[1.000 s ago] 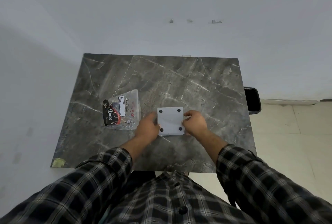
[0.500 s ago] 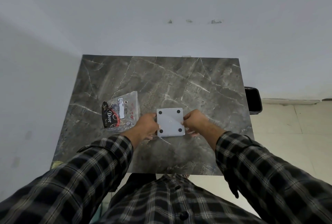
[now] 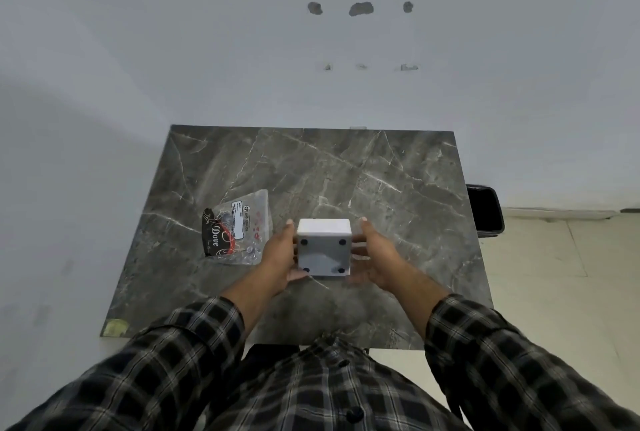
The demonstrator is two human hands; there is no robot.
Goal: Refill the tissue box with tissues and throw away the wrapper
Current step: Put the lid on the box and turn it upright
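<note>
A white cube-shaped tissue box [image 3: 323, 248] is held above the table, tilted so its base with black rubber feet faces me. My left hand [image 3: 278, 254] presses on its left side and my right hand [image 3: 375, 254] on its right side, fingers stretched along the walls. The clear wrapper [image 3: 239, 228] with a black and red "Dove" print lies flat on the table just left of my left hand. The box's opening is hidden.
The dark marble table [image 3: 346, 174] stands against a white wall. A black bin [image 3: 485, 209] sits on the floor by the table's right edge. A yellowish patch [image 3: 116, 328] marks the table's near left corner.
The box was lying base-up on the table between my hands. Both hands have lifted it and tipped its base toward me. The wrapper has not moved.
</note>
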